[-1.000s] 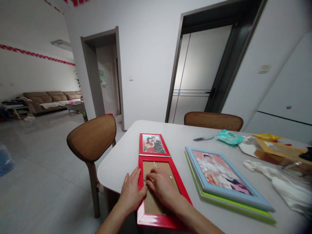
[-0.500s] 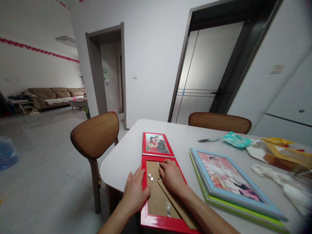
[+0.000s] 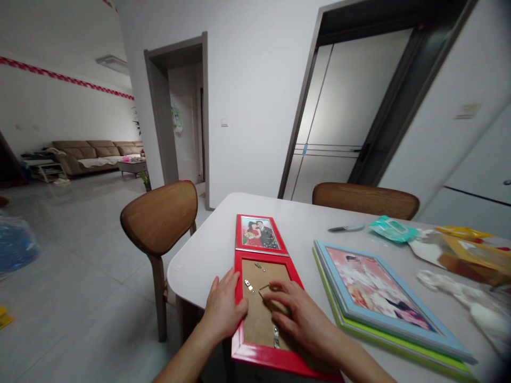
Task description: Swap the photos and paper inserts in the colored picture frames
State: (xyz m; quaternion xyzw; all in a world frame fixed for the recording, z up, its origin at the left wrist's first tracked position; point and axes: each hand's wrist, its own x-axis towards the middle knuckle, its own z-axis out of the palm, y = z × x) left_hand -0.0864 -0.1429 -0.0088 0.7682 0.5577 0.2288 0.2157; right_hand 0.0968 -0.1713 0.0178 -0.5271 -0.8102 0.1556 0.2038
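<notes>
A red picture frame [image 3: 248,348] lies face down near the table's left edge, its brown backing board [image 3: 255,316] showing. Small metal clips sit on the board: a top clip [image 3: 260,267], a left clip [image 3: 249,286] and a lower clip [image 3: 276,336]. My left hand [image 3: 224,306] holds the frame's left side, thumb over the rim. Over the right part of the board is my right hand [image 3: 299,314], fingers apart and curved. Its fingertips are by the corner of the brown stand flap [image 3: 264,290], most of which the hand hides.
Beyond it lies a red-framed couple photo [image 3: 258,234], face up. To the right, a blue picture frame [image 3: 399,314] rests on a green frame [image 3: 355,334]. Farther back are a knife [image 3: 345,229], a teal packet [image 3: 393,230] and torn wrapping [image 3: 463,260]. Wooden chairs [image 3: 162,215] stand around the table.
My right hand has come off the top clip and moved toward me over the flap, its fingers spreading. The top clip now lies slanted. My left hand stays on the frame.
</notes>
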